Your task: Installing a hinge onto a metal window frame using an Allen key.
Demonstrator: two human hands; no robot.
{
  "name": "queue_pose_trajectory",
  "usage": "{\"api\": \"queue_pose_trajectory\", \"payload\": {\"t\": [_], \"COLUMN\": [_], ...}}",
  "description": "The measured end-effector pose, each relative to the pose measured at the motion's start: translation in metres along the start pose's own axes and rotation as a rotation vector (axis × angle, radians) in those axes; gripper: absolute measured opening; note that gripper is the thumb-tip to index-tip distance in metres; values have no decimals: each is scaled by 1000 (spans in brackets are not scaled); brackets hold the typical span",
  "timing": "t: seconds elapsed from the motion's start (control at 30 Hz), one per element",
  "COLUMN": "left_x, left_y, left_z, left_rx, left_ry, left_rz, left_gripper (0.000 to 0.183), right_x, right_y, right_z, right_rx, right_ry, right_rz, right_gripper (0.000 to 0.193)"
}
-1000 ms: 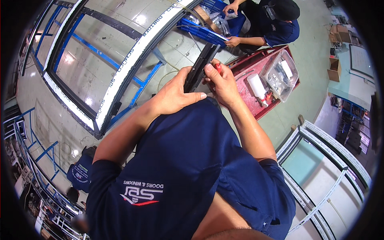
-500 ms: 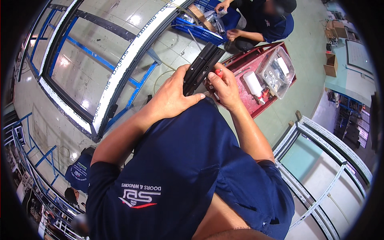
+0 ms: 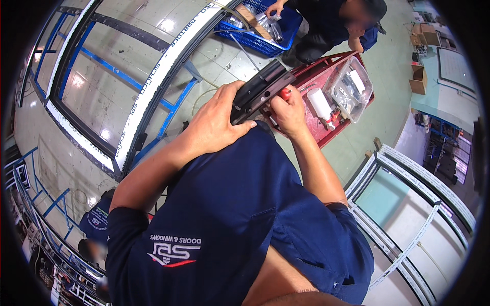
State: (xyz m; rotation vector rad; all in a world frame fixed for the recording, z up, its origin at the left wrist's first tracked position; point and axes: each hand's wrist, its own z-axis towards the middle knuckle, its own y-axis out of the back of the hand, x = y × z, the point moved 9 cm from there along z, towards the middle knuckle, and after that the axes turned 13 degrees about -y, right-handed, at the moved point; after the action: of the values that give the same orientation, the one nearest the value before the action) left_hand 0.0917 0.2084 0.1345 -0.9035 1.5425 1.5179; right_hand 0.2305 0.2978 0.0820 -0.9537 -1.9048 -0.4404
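Between my hands is a short black metal profile (image 3: 263,87) with small round holes along its side, tilted up to the right. My left hand (image 3: 210,125) is closed round its lower left end, the thumb lying along the near side. My right hand (image 3: 290,116) is curled round a small red-handled tool (image 3: 285,94) beside the profile's right side. Most of this tool is hidden by the fingers, so I cannot tell its exact kind or whether its tip touches the profile.
Beyond my right hand stands a red tray (image 3: 326,137) with a white bottle (image 3: 319,104) and a clear plastic box (image 3: 352,86) of parts. A blue basket (image 3: 270,48) sits farther off, beside a crouching co-worker (image 3: 326,23). Large window frames (image 3: 148,97) rest at left, others (image 3: 408,163) at right.
The profile has tipped further to the right, and my right hand has turned on the red-handled tool, its fingers more curled. The co-worker has lifted one hand from near the basket toward the head.
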Motion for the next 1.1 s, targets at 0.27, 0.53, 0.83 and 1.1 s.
{"api": "queue_pose_trajectory", "payload": {"t": [0.27, 0.53, 0.83, 1.1], "left_x": [34, 63, 91, 90], "left_y": [-14, -13, -8, -7], "left_z": [-11, -22, -19, -34], "left_rx": [159, 67, -586, -692], "left_ry": [172, 258, 85, 97], "left_rz": [-844, -1160, -1369, -1359], "left_gripper": [49, 48, 28, 23], "right_x": [-3, 10, -27, -34], "right_y": [-3, -20, -45, -69], "right_z": [-4, 0, 8, 19], "right_rx": [-53, 37, 69, 87], "right_ry": [-79, -61, -100, -170], "right_rz": [-31, 18, 152, 113], "right_gripper": [32, 34, 48, 24]}}
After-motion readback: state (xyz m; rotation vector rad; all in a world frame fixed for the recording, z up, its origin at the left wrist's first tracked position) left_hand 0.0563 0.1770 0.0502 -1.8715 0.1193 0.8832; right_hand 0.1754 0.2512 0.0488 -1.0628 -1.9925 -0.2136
